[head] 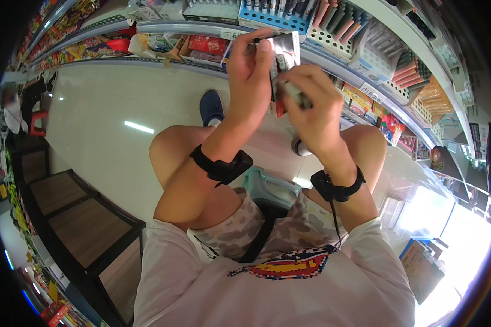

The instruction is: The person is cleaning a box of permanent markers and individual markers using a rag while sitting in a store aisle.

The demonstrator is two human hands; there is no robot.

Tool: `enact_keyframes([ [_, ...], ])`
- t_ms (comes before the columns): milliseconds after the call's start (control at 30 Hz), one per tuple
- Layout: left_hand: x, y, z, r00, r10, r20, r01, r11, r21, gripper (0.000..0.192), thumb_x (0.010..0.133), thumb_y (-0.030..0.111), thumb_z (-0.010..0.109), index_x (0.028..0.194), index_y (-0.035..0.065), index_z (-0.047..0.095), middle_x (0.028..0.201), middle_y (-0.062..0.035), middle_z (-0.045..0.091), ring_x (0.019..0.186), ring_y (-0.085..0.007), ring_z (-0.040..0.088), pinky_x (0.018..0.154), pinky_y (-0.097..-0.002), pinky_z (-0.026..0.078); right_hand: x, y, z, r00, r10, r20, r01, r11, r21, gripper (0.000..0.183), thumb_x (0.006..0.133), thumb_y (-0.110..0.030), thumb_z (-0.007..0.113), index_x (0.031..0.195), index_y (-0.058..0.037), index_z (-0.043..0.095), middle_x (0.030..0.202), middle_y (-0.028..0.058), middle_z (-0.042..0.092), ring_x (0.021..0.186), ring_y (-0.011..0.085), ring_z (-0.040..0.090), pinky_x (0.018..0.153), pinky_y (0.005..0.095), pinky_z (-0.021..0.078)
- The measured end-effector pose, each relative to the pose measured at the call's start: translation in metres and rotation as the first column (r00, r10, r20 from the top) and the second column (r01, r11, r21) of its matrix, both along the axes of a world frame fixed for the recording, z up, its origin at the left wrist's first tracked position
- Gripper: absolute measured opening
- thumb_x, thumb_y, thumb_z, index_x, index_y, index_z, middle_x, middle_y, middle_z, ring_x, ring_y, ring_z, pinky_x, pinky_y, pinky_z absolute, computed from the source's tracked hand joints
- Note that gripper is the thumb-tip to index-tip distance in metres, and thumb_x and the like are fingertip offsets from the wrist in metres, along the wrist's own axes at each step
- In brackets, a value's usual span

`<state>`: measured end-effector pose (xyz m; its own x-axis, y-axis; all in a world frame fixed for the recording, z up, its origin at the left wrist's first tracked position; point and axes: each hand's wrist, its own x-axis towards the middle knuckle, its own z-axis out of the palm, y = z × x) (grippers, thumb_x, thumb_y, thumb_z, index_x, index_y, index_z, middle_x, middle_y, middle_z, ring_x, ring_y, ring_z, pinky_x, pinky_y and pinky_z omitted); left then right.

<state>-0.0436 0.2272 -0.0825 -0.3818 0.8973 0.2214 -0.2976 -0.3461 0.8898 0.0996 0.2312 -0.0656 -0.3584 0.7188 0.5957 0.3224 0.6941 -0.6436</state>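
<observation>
A small glossy box [284, 49], dark with a white edge and a red part low down, is gripped by my left hand [251, 69], the thumb lying on its near face. My right hand [315, 102] is at the box's lower right side, fingers curled around a small, blurred grey-and-dark item [298, 96]. Whether that item touches the box cannot be told. Both hands are in front of the shelf edge, above my knees. A black strapped device sits on each forearm.
Shelves [155, 27] curve across the top and right, with pens in a blue holder [270, 20], pink and grey pens in white holders [331, 43] and packets below. A green plastic stool [266, 184] is under me. Dark-framed wooden panels [90, 229] stand left; a person sits far left near a red stool [38, 122].
</observation>
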Motion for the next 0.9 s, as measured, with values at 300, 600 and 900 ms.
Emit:
enact_keyframes([
  [300,0.003,-0.005,-0.001,0.995,-0.093,-0.032,0.094,0.995,0.014,0.034,0.114,0.028,0.055,0.136,0.0034,0.061,0.108,-0.0040,0.072,0.096,-0.0055,0.063,0.086,-0.0241,0.051,0.016,0.018,0.001,0.949,-0.315,-0.038,0.314,0.949,-0.026,0.027,0.078,0.005,0.074,0.103,-0.0035,0.079,0.104,0.0125,0.074,0.084,0.0267,0.073,0.071,0.0363,0.0586],
  [600,0.001,-0.004,0.001,1.000,0.001,0.005,0.000,0.997,-0.081,0.028,0.114,0.022,0.055,0.132,0.0011,0.061,0.109,-0.0035,0.069,0.096,-0.0056,0.059,0.087,-0.0244,0.049,0.001,0.001,-0.003,0.999,0.043,-0.011,-0.043,0.998,0.037,0.030,0.076,0.004,0.078,0.105,-0.0040,0.077,0.104,0.0111,0.071,0.087,0.0308,0.071,0.073,0.0375,0.0589],
  [900,0.004,-0.001,-0.005,0.999,0.009,-0.051,-0.014,0.995,-0.100,0.028,0.115,0.023,0.054,0.129,0.0008,0.063,0.103,-0.0005,0.066,0.089,-0.0041,0.055,0.081,-0.0230,0.047,0.002,0.001,-0.002,0.992,-0.128,-0.012,0.128,0.992,-0.017,0.028,0.076,0.006,0.076,0.103,-0.0033,0.079,0.101,0.0119,0.073,0.086,0.0300,0.073,0.075,0.0384,0.0596],
])
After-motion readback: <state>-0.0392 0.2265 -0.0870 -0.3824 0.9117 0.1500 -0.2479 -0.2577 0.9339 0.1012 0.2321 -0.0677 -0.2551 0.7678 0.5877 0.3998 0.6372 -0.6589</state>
